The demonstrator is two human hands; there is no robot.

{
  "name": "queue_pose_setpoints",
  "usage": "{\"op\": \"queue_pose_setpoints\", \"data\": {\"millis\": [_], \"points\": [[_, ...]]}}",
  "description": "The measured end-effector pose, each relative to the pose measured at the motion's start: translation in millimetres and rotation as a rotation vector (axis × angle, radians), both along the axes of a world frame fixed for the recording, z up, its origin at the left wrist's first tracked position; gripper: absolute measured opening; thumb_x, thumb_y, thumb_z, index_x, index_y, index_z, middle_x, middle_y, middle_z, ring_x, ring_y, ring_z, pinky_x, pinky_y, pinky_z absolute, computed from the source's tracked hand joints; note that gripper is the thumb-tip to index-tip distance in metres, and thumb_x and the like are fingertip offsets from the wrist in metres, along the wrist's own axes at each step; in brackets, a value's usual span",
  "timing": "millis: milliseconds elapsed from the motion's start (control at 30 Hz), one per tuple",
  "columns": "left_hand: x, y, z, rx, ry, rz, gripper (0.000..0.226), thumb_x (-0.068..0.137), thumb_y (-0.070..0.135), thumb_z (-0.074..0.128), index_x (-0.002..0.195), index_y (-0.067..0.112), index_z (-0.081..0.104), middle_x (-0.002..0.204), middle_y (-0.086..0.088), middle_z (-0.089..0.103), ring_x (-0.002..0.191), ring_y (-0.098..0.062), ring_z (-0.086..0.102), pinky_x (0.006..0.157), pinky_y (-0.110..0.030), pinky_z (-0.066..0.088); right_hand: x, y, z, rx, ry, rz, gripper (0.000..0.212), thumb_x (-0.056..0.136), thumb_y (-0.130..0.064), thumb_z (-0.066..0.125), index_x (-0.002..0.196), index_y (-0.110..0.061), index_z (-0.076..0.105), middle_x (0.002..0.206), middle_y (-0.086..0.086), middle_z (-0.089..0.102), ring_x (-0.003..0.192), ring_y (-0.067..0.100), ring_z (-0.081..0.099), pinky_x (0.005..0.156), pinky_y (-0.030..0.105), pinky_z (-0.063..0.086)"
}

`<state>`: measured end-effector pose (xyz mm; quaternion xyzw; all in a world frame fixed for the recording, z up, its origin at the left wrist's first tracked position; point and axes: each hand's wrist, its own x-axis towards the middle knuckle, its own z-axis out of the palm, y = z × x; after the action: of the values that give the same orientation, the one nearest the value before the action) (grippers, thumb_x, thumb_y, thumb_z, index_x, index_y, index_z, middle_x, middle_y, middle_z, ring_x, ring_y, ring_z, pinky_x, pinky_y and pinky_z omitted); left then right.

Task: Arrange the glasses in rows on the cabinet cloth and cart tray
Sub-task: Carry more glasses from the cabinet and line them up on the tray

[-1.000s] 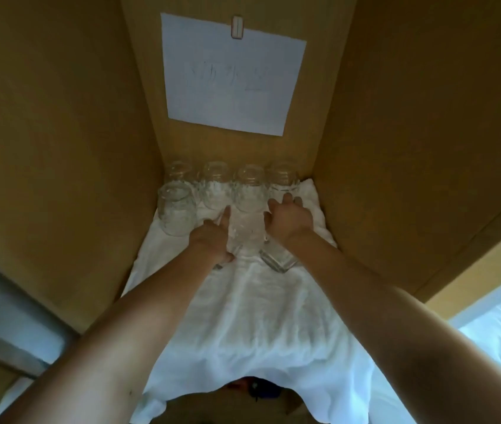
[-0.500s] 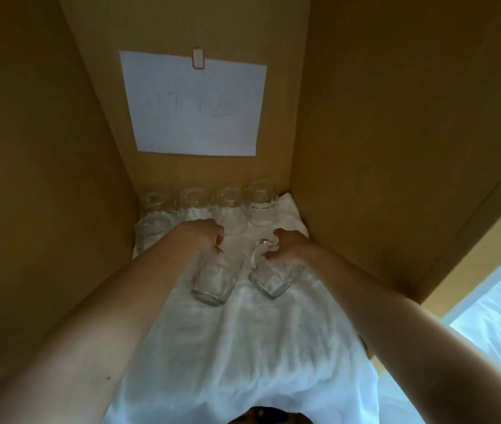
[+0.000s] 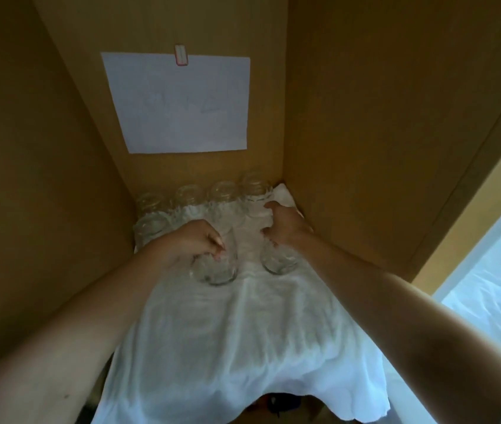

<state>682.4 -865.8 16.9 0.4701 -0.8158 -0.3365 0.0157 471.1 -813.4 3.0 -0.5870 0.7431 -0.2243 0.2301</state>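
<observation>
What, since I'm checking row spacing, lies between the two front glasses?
Only bare white cloth lies between the left front glass and right front glass, in the head view.

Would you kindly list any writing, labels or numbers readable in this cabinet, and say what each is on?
Sheet of paper on the back wall: faint handwriting, too pale and blurred to read.
Clip holding it: no readable text.
Glasses and cloth: no markings visible.
So nothing can be quoted.

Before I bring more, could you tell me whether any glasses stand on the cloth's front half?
No, the glasses stand on the back part of the cloth; its front is bare.
</observation>
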Motion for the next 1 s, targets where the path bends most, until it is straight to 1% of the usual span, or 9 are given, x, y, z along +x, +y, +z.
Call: {"op": "queue_pose_setpoints", "data": {"millis": [167, 267, 400, 533, 600, 733, 833, 900, 1000], "points": [[17, 4, -15, -0.207, -0.243, -0.169, 0.024, 0.084, 0.003, 0.065, 0.103, 0.014, 0.075, 0.110, -0.002, 0.070, 0.104, -0.016, 0.063, 0.103, -0.027, 0.041, 16, -1, -5, -0.026, -0.079, 0.031, 0.063, 0.089, -0.037, 0.061, 0.140, -0.016, 0.030, 0.110, 0.014, 0.064, 0.093, 0.030, 0.066, 0.073, 0.036, 0.054], [14, 5, -8, -0.350, -0.509, -0.287, 0.032, 0.088, 0.008, 0.059, 0.116, 0.020, 0.068, 0.138, 0.002, 0.053, 0.131, -0.015, 0.043, 0.117, -0.032, 0.004, 25, 8, -15, -0.305, 0.187, 0.096, 0.037, 0.094, -0.037, 0.050, 0.119, -0.011, 0.044, 0.079, 0.012, 0.068, 0.076, 0.030, 0.065, 0.057, 0.031, 0.046], [2, 13, -1, -0.419, -0.681, -0.282, 0.037, 0.096, 0.017, 0.047, 0.132, 0.019, 0.053, 0.156, -0.002, 0.026, 0.145, -0.018, 0.017, 0.119, -0.035, 0.002, 25, 27, -39, -0.487, 0.349, 0.248, 0.054, 0.087, -0.050, 0.029, 0.095, -0.009, 0.063, 0.062, 0.010, 0.066, 0.059, 0.029, 0.064, 0.063, 0.031, 0.048], [-23, 32, -11, -0.273, -0.443, -0.169, 0.039, 0.089, 0.030, 0.055, 0.124, 0.013, 0.059, 0.132, -0.004, 0.054, 0.124, -0.022, 0.046, 0.108, -0.031, 0.032, 22, 36, -51, -0.530, 0.705, 0.363, 0.044, 0.075, -0.051, 0.051, 0.079, -0.011, 0.068, 0.047, 0.004, 0.059, 0.042, 0.021, 0.058, 0.061, 0.027, 0.051], [-33, 42, -17, -0.282, -0.353, -0.093, 0.034, 0.089, 0.034, 0.057, 0.114, 0.012, 0.062, 0.115, -0.005, 0.062, 0.109, -0.023, 0.056, 0.092, -0.031, 0.046, 23, 42, -45, -0.435, 0.767, 0.425, 0.044, 0.074, -0.043, 0.064, 0.102, -0.009, 0.064, 0.059, 0.005, 0.065, 0.054, 0.022, 0.064, 0.065, 0.027, 0.048], [-30, 54, -20, -0.262, -0.339, -0.005, 0.032, 0.092, 0.026, 0.054, 0.120, 0.013, 0.059, 0.119, -0.004, 0.059, 0.108, -0.022, 0.056, 0.091, -0.032, 0.048, 21, 47, -36, -0.265, 0.742, 0.428, 0.044, 0.093, -0.035, 0.047, 0.131, -0.013, 0.042, 0.099, 0.009, 0.068, 0.093, 0.028, 0.064, 0.090, 0.033, 0.038], [-11, 55, -12, -0.233, -0.439, -0.067, 0.007, 0.091, 0.019, 0.051, 0.089, 0.020, 0.058, 0.098, 0.002, 0.058, 0.098, -0.019, 0.055, 0.077, -0.026, 0.043, 17, 56, -39, -0.265, 0.737, 0.378, 0.035, 0.093, -0.036, 0.049, 0.117, -0.013, 0.056, 0.095, 0.010, 0.069, 0.093, 0.028, 0.063, 0.096, 0.032, 0.034], [-2, 65, -6, -0.252, -0.516, -0.094, 0.023, 0.087, 0.012, 0.052, 0.068, 0.024, 0.046, 0.077, 0.008, 0.048, 0.087, -0.017, 0.052, 0.067, -0.025, 0.038, 15, 63, -49, -0.378, 0.711, 0.373, 0.028, 0.084, -0.031, 0.062, 0.101, -0.010, 0.065, 0.077, 0.010, 0.070, 0.079, 0.029, 0.065, 0.091, 0.033, 0.041], [1, 83, -12, -0.273, -0.547, -0.097, 0.010, 0.088, 0.021, 0.056, 0.094, 0.026, 0.062, 0.097, 0.005, 0.059, 0.099, -0.019, 0.056, 0.076, -0.025, 0.043, 18, 74, -55, -0.379, 0.675, 0.373, 0.019, 0.075, -0.018, 0.067, 0.092, -0.009, 0.067, 0.071, 0.011, 0.068, 0.071, 0.029, 0.063, 0.086, 0.033, 0.041]]}}
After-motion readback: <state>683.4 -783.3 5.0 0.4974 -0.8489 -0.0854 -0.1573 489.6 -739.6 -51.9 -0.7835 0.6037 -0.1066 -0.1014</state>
